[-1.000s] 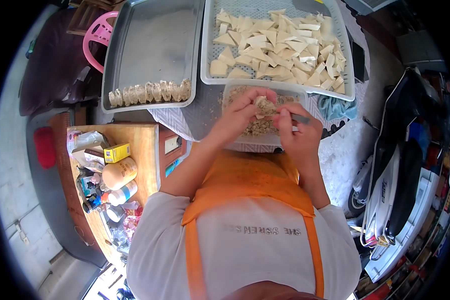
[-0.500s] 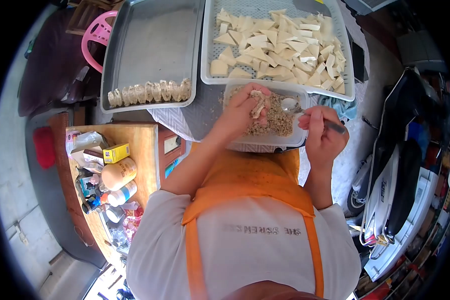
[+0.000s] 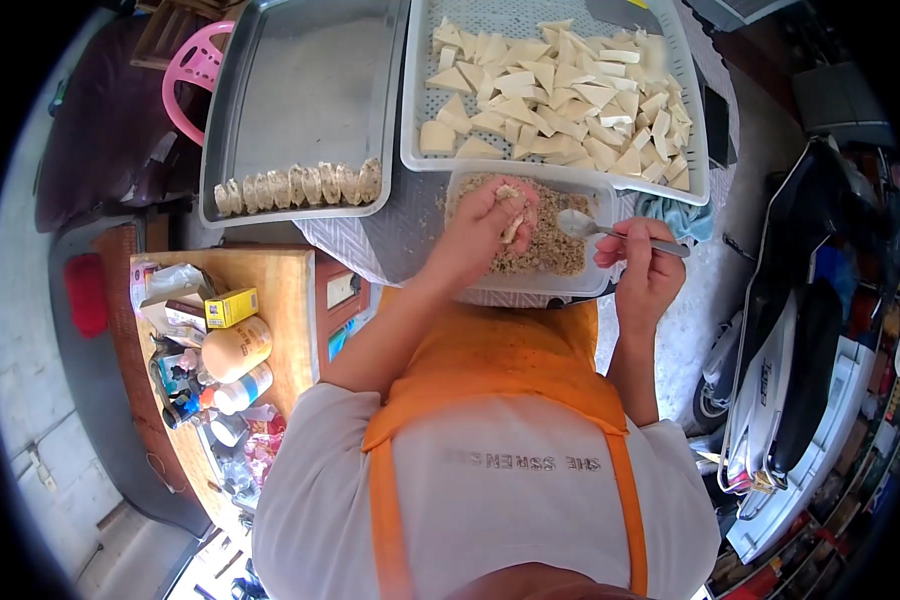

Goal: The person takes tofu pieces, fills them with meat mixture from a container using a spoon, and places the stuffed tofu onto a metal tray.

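The left hand cups a pale piece over the tub of filling; the right hand's fingers pinch a spoon, bowl at the filling. Nearer, shirt lettering includes "SHE"; left, a yellow box's print is illegible.

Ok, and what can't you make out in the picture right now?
All in the head view:
- Pale piece: partly hidden by the left hand.
- Spoon handle: middle covered by the right hand.
- Container floor: largely hidden under crumbly filling.
- Perforated basket: far end cut off by the top edge.
- Yellow box: print too small to read.
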`<state>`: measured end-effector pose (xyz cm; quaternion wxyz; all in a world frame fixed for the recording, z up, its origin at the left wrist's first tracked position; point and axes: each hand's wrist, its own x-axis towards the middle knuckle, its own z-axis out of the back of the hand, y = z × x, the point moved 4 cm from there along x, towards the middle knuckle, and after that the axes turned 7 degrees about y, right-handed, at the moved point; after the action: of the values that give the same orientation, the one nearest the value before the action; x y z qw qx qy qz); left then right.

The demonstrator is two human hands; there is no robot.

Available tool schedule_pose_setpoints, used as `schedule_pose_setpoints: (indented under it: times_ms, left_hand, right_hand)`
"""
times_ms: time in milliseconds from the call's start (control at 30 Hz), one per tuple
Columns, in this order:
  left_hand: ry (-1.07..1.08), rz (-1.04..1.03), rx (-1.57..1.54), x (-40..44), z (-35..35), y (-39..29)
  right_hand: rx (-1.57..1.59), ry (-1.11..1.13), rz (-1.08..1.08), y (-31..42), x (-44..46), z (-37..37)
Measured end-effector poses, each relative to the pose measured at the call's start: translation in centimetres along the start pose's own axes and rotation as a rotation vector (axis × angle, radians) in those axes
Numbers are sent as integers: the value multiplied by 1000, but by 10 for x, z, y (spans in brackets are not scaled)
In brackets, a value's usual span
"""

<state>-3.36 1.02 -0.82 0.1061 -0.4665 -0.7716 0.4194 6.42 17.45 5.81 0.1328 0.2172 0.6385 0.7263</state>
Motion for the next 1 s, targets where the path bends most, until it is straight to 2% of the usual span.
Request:
schedule_pose_setpoints:
  times_ms: [200, 267, 400, 500, 600, 700, 800, 900, 1000]
  left_hand:
    - [-265, 6, -13, 0, 3, -2]
    - [-221, -25, -88, 1, 6, 1]
    - [-226, -49, -130, 2, 11, 9]
    - [-217, -30, -110, 2, 15, 10]
    - [-246, -9, 82, 2, 8, 2]
    - [-254, 2, 89, 4, 12, 4]
    - [-250, -21, 65, 5, 11, 3]
    - [-273, -81, 174, 2, 5, -2]
    - [-160, -153, 266, 8, 11, 2]
  right_hand:
    - [114, 98, -54, -4, -6, -34]
    - [34, 143, -88, -12, -6, -49]
    - [-410, 237, 274, -12, -4, -62]
    - [-188, 202, 23, -15, -3, -55]
    - [212, 101, -103, -18, 3, -47]
    - [-86, 176, -19, -23, -2, -57]
    - [-227, 192, 61, -22, -5, -57]
    - [233, 124, -158, -31, 6, -43]
    - [344, 106, -235, -31, 10, -48]
